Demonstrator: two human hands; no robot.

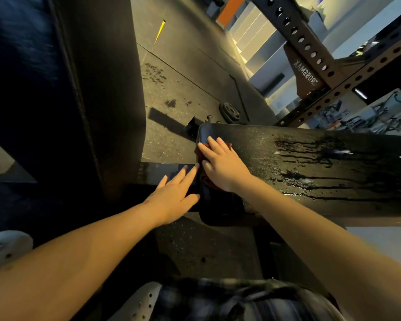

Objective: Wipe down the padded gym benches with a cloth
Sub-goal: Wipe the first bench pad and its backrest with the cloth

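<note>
A black padded bench [310, 172] runs from the middle of the view to the right edge, wet with streaks and droplets of liquid. My right hand [220, 162] lies flat with straight fingers on a dark red cloth [200, 158], pressing it onto the bench's left end. Most of the cloth is hidden under that hand. My left hand [171, 200] is open with fingers spread, its fingertips touching the bench's left edge just beside the cloth.
A large dark padded upright [63, 100] fills the left side. A perforated black rack frame [322, 66] stands behind the bench at the upper right. A small weight plate [229, 111] lies on the rubber floor [178, 72]. White perforated shoes [5, 246] show at the lower left.
</note>
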